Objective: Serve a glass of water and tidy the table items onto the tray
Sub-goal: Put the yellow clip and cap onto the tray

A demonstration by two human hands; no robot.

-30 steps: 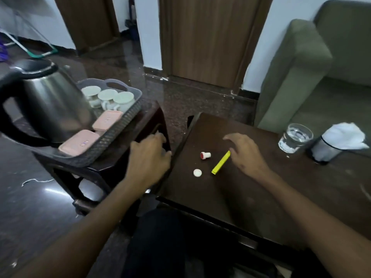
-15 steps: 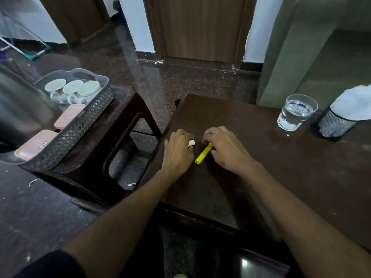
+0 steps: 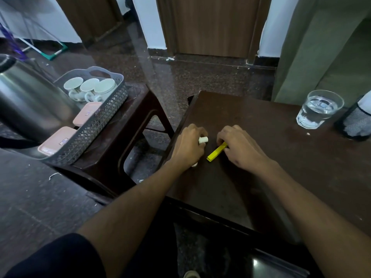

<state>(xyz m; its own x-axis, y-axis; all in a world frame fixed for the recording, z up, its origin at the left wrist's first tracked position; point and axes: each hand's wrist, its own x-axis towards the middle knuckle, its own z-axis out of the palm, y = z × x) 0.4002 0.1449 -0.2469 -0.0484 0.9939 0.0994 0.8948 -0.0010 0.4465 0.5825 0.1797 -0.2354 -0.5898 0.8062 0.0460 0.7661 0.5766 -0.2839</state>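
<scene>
On the dark brown table (image 3: 281, 167), my left hand (image 3: 186, 147) is closed around a small white cap-like piece (image 3: 203, 140) whose end pokes out between the fingers. A small white round piece (image 3: 194, 165) peeks out under that hand's heel. My right hand (image 3: 241, 149) pinches the far end of a yellow stick (image 3: 216, 152) that lies on the table. A glass of water (image 3: 319, 109) stands at the table's far right. The grey basket tray (image 3: 96, 125) sits on a stool to the left, holding three white cups (image 3: 90, 89) and two pink boxes (image 3: 56, 141).
A steel kettle (image 3: 30, 105) fills the left side of the tray. A black mesh holder (image 3: 355, 123) with white tissue stands beside the glass. A green sofa arm (image 3: 313, 47) rises behind the table. A gap of floor separates stool and table.
My left hand came over from the stool to the table and closed on the white cap piece. My right hand curled onto the yellow stick. The camera tilted down.
</scene>
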